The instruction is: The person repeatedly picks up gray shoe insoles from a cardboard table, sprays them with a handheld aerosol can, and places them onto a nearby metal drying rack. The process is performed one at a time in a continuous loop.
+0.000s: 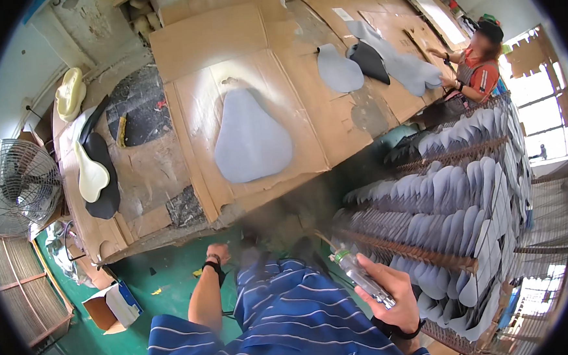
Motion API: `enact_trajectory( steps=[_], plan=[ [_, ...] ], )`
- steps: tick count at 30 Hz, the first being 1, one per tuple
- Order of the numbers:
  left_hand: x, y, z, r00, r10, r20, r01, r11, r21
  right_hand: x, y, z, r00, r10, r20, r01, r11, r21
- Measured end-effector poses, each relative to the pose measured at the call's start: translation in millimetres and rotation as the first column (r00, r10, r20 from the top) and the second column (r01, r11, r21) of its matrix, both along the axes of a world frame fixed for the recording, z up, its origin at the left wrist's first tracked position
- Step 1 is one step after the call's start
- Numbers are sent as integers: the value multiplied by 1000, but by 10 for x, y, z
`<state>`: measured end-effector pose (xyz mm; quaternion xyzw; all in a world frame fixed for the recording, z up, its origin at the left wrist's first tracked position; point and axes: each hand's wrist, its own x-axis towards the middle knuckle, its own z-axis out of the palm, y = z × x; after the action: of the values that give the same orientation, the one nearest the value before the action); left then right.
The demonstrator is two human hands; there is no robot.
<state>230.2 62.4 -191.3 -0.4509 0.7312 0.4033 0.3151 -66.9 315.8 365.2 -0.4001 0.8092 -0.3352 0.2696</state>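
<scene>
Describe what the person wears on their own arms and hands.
Both forearms are bare below a blue shirt with thin white stripes. The left hand has a black band around its wrist. The right hand has a black band at its wrist too. No gloves on either hand; the fingers are uncovered.

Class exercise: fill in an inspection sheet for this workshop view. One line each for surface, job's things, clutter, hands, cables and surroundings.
Surface: workbench covered in flattened cardboard, stained in places.
Job's things: spray gun in the right hand; large grey pear-shaped piece flat on the cardboard; rack of many grey pieces stood on edge at the right.
Clutter: black and cream moulded pieces at the bench's left end; open carton on the green floor.
Hands: right hand gripping the spray gun; left hand lowered near the bench edge, empty as far as visible.
Cables: nothing seen.
Surroundings: caged fan at left; another person working at the bench's far end.
</scene>
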Motion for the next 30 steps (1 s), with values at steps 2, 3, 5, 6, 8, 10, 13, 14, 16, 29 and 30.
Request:
enact_trajectory(
  steps=[2, 3, 5, 6, 8, 10, 13, 14, 16, 29, 30],
  plan=[
    [-259, -164, 76, 793, 608, -33, -595, 786, 169, -47, -6, -8, 1000, 21, -18, -21, 1000, -14],
    [-376, -187, 96, 733, 680, -20, -665, 723, 185, -69, -45, -12, 999, 13, -33, -15, 999, -51],
    [-566, -287, 116, 601, 799, 0, -782, 588, 207, -103, -111, -19, 998, -25, -66, 14, 988, -155],
    [-631, -293, 170, 547, 837, 25, -816, 526, 240, -132, -111, -11, 995, -46, -89, 31, 986, -163],
    [-687, -226, 289, 443, 892, 90, -867, 400, 297, -160, -52, -1, 987, -100, -125, 77, 982, -172],
    [-639, -99, 317, 556, 830, 42, -812, 532, 240, -145, 83, 7, 983, -162, -89, 150, 981, -124],
    [-485, 109, 269, 626, 778, 51, -768, 604, 212, -186, 289, 48, 992, -117, -41, 116, 993, -29],
    [-418, 171, 239, 633, 771, 67, -764, 609, 213, -187, 327, 53, 998, -53, -15, 52, 998, -44],
    [-209, 257, 47, 678, 731, 82, -728, 651, 214, -183, 310, 57, 996, 70, 60, -66, 996, -63],
    [-283, 464, 182, 438, 897, -51, -850, 432, 300, -340, -144, -197, 990, -8, -142, -31, 962, -270],
    [-268, 471, 216, 442, 896, -51, -851, 437, 293, -349, -143, -210, 985, -3, -173, -47, 956, -289]
  ],
)
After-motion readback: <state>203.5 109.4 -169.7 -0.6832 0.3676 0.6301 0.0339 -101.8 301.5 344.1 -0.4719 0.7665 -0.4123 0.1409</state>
